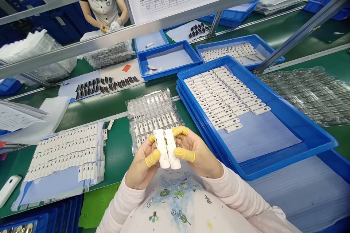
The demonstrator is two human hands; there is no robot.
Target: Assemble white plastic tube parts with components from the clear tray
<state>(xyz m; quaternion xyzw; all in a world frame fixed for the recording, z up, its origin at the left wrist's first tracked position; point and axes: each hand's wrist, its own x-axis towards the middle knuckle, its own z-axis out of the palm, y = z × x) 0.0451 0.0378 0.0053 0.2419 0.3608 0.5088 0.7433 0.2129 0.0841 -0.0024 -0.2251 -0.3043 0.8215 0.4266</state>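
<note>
White casings [163,151] sit pinched in left grip [143,162] and right grip [201,156]; rows part-fill the blue tray [314,142], more lie in blister tray [147,108].

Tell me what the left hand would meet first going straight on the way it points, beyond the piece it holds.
Past the white piece in its grip, the left hand would probably meet the clear plastic tray first, though depth is unclear and the hand might pass above.
</note>
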